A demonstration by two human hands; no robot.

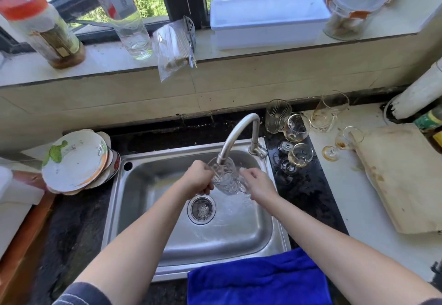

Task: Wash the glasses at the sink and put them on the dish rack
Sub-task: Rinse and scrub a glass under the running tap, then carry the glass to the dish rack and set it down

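Glass in left hand, right hand, clear of sink walls

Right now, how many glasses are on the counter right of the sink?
5: a tumbler at the back, two stemmed glasses beside the faucet, a tall glass farther right, a stained one against the cutting board. None look hidden.
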